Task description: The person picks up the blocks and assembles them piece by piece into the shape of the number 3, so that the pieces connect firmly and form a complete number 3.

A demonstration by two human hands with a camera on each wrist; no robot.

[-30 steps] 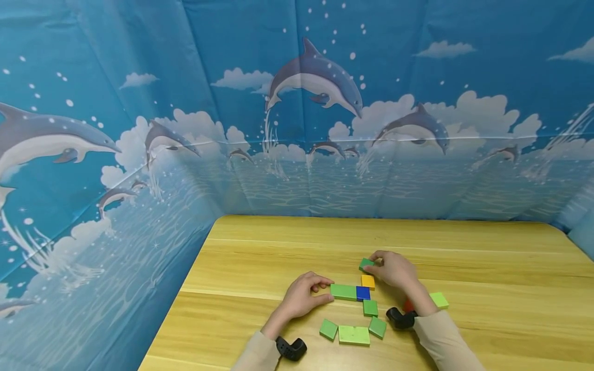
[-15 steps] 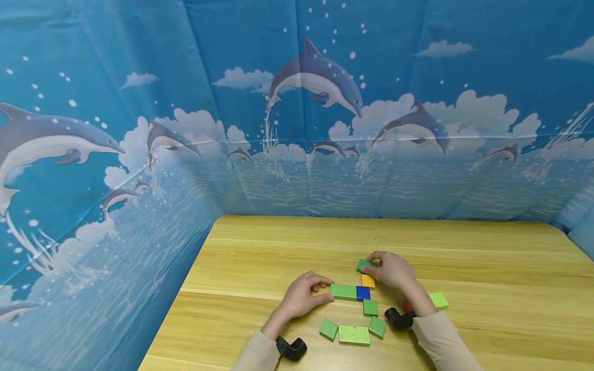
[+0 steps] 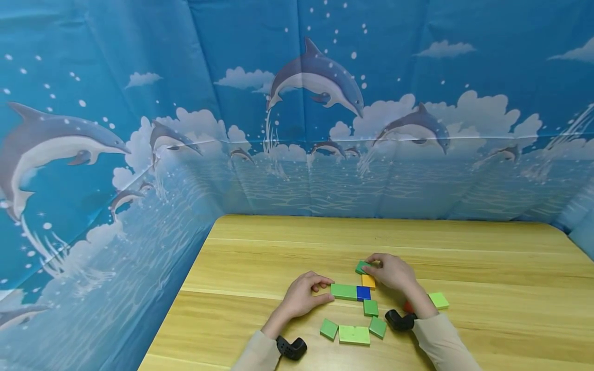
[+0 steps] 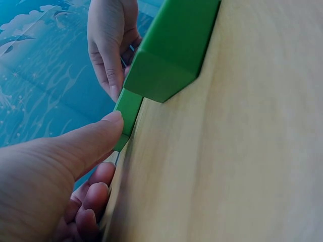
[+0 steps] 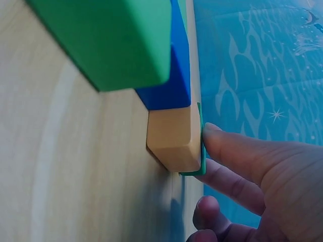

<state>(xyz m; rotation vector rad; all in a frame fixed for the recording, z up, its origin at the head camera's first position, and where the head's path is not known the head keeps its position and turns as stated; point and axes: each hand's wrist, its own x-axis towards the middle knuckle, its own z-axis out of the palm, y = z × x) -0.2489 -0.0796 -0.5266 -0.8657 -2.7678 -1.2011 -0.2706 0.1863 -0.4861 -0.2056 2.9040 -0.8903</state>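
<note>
My left hand (image 3: 301, 296) pinches the left end of a long green block (image 3: 344, 291) between thumb and fingers. In the left wrist view the thumb presses one side of that block (image 4: 128, 111). A blue square block (image 3: 364, 293) touches its right end. Beyond the blue one lies an orange square block (image 3: 368, 281). At the far end of this row, my right hand (image 3: 394, 270) pinches a green square block (image 3: 362, 266), its thumb on the near side. The right wrist view shows only a sliver of this green block (image 5: 203, 164) behind the orange block (image 5: 171, 136).
Nearer the body lie a green square block (image 3: 370, 308), two turned green squares (image 3: 329, 329) and a light green rectangular block (image 3: 354, 335) between them. A red block (image 3: 408, 307), mostly hidden by the right wrist, and a lime block (image 3: 438, 300) are at the right.
My right hand has shifted the green square block slightly left and closer to the orange block. The left hand stays on the long green block.
</note>
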